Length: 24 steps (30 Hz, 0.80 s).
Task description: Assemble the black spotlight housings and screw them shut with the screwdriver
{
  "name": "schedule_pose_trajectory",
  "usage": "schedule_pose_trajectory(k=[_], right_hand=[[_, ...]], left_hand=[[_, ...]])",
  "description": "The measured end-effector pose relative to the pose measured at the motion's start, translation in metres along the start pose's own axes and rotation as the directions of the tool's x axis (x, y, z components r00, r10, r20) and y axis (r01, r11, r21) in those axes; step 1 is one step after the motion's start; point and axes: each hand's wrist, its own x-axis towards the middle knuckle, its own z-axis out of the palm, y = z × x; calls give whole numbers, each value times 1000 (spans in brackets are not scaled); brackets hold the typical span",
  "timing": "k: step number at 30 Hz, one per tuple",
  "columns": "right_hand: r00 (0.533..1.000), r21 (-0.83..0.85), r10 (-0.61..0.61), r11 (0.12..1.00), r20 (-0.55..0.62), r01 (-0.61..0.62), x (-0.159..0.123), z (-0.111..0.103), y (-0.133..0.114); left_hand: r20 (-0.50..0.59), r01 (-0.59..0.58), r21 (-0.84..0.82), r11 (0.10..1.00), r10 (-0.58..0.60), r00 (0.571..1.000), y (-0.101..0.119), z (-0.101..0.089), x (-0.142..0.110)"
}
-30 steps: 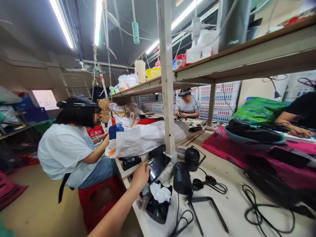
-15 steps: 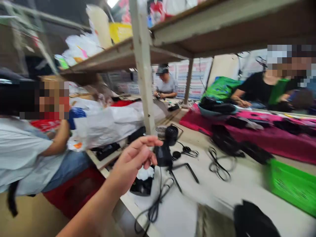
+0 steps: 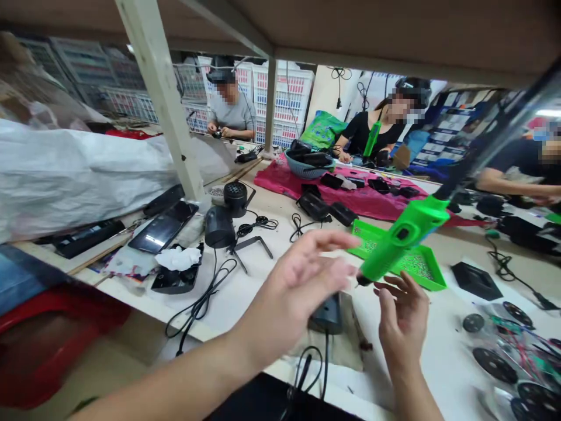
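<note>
Fingers spread on my left hand, curled open on my right hand; green screwdriver hangs just beside them, not yet gripped, above green tray.

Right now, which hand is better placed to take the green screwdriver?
Probably your right hand: its fingers sit just below the green electric screwdriver; your left hand is open, further from its body.

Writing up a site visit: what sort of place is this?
Likely a small electronics assembly workshop: a worker sits at a long workbench, black cords lie among black device parts, and plastic crates stand stacked behind.
</note>
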Motion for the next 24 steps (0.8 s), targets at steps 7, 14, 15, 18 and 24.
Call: schedule_pose_trajectory(k=[7,14,15,18,24], right_hand=[[900,-243,227,960,372,-142,-34,4,-14],[934,-238,38,970,354,50,-46,22,-38],[937,-217,-24,971,349,105,-46,21,-40],[942,-102,-80,988,327,120,-49,19,-39],[921,59,244,960,303,-273,-57,22,-15]], left_hand=[[-305,260,270,927,-174,936,-120,-57,38],[-159,393,-6,920,-389,908,-111,-44,24],[-155,433,-87,897,-442,884,-110,-43,22],[-188,442,-195,876,-475,860,-111,-46,17],[-218,322,-228,919,-371,903,-117,-60,16]])
